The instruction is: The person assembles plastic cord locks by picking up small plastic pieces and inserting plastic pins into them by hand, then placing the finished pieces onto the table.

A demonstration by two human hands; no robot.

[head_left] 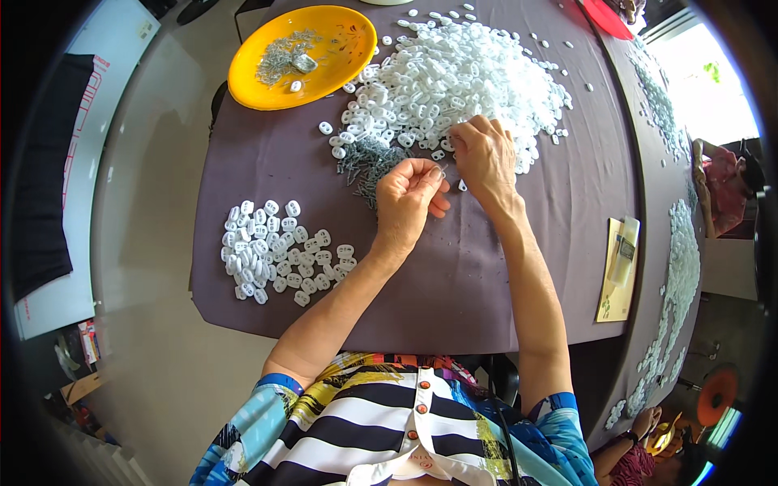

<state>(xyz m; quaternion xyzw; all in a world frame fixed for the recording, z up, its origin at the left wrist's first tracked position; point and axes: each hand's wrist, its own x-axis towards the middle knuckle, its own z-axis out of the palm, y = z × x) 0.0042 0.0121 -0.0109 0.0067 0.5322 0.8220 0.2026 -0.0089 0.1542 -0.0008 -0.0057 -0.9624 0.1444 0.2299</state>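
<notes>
Metal spring clip point(438, 172) pinched in left hand point(408, 201) fingertips, long axis up-right | right hand point(484, 155) just beside, fingers closed at edge of white plastic pieces heap point(462, 77); contents unclear | loose clips pile point(365, 162) nearer left hand.

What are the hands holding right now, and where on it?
The left hand pinches a thin metal pin by its lower end. The right hand rests at the white plastic pieces; its grip cannot be told.

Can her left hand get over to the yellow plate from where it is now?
Probably yes. The left hand is up over the table, and only the low pile of small metal pieces lies between it and the yellow plate.
</notes>
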